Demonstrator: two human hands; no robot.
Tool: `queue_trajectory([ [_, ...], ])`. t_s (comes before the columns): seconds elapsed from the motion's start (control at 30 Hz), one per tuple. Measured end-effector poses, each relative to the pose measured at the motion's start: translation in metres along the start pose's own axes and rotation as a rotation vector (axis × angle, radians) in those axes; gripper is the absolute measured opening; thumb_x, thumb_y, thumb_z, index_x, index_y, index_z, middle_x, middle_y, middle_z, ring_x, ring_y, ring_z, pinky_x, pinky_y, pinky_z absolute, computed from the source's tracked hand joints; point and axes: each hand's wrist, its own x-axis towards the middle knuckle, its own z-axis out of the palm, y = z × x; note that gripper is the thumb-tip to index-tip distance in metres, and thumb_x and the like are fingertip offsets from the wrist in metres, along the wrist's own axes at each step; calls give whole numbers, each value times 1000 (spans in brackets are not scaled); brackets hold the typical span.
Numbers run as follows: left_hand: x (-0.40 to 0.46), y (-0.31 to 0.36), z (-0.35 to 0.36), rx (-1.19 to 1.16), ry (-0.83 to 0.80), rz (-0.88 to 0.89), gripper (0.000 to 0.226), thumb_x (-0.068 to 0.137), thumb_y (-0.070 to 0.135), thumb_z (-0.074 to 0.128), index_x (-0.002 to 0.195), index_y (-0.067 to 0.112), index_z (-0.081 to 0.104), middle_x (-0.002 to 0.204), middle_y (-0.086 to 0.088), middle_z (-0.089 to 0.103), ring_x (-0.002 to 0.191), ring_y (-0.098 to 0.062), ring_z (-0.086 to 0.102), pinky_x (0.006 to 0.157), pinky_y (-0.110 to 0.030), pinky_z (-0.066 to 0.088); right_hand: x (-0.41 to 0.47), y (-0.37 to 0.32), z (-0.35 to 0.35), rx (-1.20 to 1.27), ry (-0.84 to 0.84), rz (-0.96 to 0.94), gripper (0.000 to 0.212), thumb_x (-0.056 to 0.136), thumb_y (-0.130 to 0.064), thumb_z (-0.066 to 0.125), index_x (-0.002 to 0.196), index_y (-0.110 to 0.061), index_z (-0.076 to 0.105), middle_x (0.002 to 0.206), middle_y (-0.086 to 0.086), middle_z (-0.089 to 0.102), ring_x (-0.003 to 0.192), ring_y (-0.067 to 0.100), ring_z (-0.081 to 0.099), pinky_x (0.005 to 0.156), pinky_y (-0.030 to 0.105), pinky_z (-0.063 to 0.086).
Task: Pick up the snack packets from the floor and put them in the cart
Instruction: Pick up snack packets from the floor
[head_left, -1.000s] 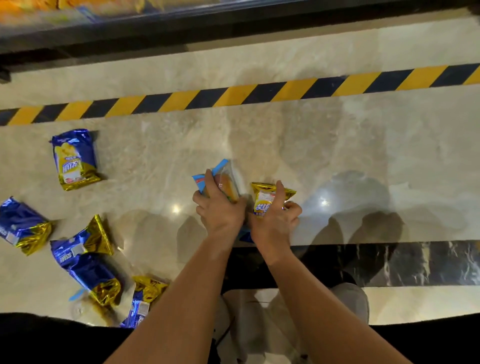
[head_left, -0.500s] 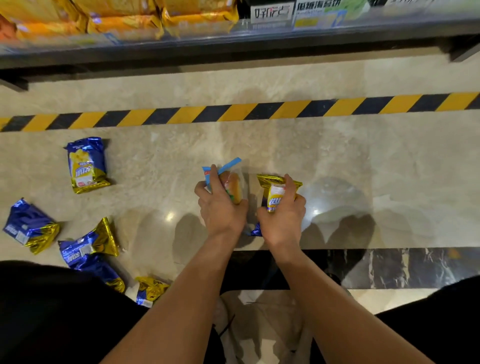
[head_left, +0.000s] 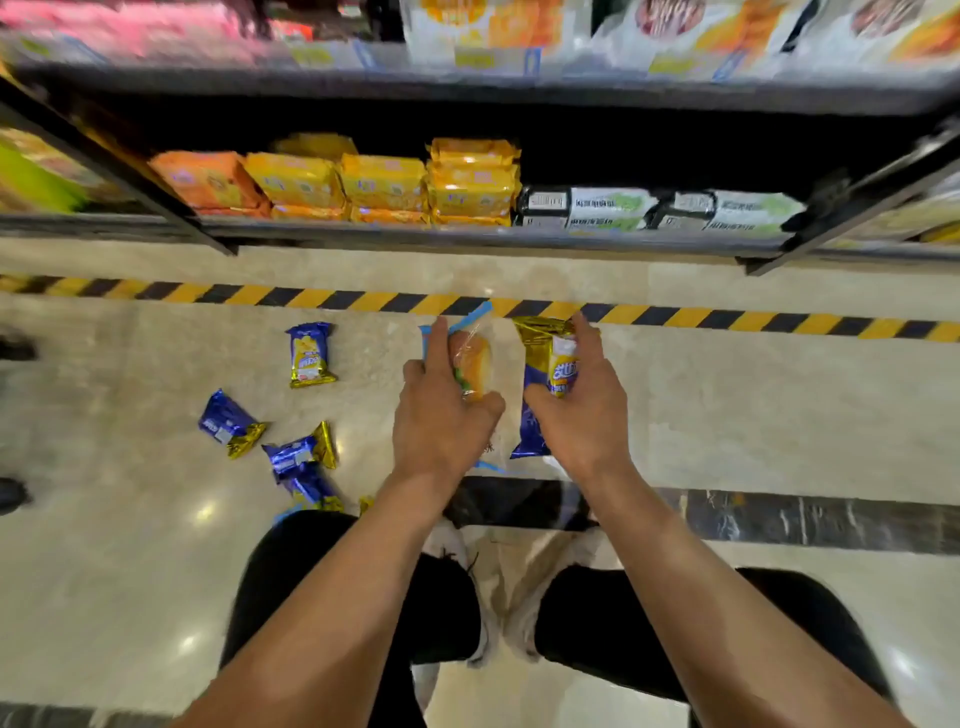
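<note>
My left hand (head_left: 441, 415) grips a clear, blue-edged packet (head_left: 475, 364) with an orange snack inside. My right hand (head_left: 582, 410) grips a blue and gold snack packet (head_left: 545, 364). Both packets are held up off the floor, side by side in front of me. Several more blue and gold packets lie on the floor to the left: one upright (head_left: 310, 355), one tilted (head_left: 228, 423), and a small heap (head_left: 304, 462) by my left knee. No cart is in view.
A low store shelf (head_left: 467, 236) with orange and yellow packs (head_left: 384, 182) and white packs (head_left: 660, 208) stands ahead. Yellow-black hazard tape (head_left: 727, 317) runs across the marble floor. A dark floor strip (head_left: 779, 519) crosses below my hands. My knees and shoes are beneath.
Both hands have lifted away from the floor with their packets. The view has risen and tilted up, bringing the shelves into sight. The floor packets lie as before.
</note>
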Motion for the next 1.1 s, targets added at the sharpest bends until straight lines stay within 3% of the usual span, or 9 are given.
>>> queue_trajectory([
  [0.2,-81,73,-137,-22,93,20,103,75,30,75,154,39,10,135,-4,45,109,-31,57,85,-39,49,-90,-142,-73,16,-47,-81,91,80,-10,69,154,-34,22,129,-11,45,111,6,49,88,19,39],
  [0.3,-120,105,-198,-23,146,1,101,73,34,74,153,37,12,136,-3,47,117,-30,54,95,-49,46,-123,-202,-99,13,-64,-123,89,79,-9,69,153,-31,25,141,-5,49,118,13,54,91,23,44],
  [0.4,-154,132,-247,-76,193,-19,100,71,38,70,151,39,10,133,-4,44,116,-31,54,97,-56,46,-149,-254,-121,26,-73,-175,87,77,-16,69,151,-34,26,127,-4,57,106,16,61,88,35,54],
  [0.57,-193,162,-311,-126,233,-7,97,71,44,71,146,47,9,134,-1,38,112,-28,53,98,-57,46,-178,-322,-152,37,-70,-274,75,87,-19,70,151,-31,32,113,-3,67,79,9,63,67,28,53],
  [0.67,-211,169,-339,-169,303,28,99,74,38,75,150,43,11,130,2,36,107,-23,51,96,-44,48,-188,-350,-164,40,-76,-345,75,87,-20,70,150,-31,32,117,-4,64,86,8,65,67,21,53],
  [0.73,-224,171,-352,-171,340,63,97,77,31,77,152,37,15,123,6,34,100,-14,46,84,-29,44,-192,-363,-169,31,-90,-406,75,85,-22,72,148,-30,33,120,-4,61,90,8,64,65,15,51],
  [0.83,-244,177,-367,-170,419,110,96,76,25,77,152,33,20,121,3,39,104,-14,46,72,-15,37,-197,-382,-173,31,-145,-480,77,83,-20,74,148,-32,33,125,-4,56,94,8,63,65,16,52],
  [0.97,-270,193,-379,-200,507,0,98,77,27,77,154,30,18,137,-4,37,116,-21,49,82,-20,35,-208,-404,-181,44,-236,-564,78,81,-22,75,146,-37,35,120,-3,52,87,8,61,62,16,49],
  [1.1,-301,205,-376,-223,633,-66,99,77,30,78,155,28,18,141,-5,36,122,-17,43,86,-19,31,-220,-418,-194,5,-377,-625,78,81,-29,74,145,-42,31,122,0,52,89,8,60,65,17,45],
])
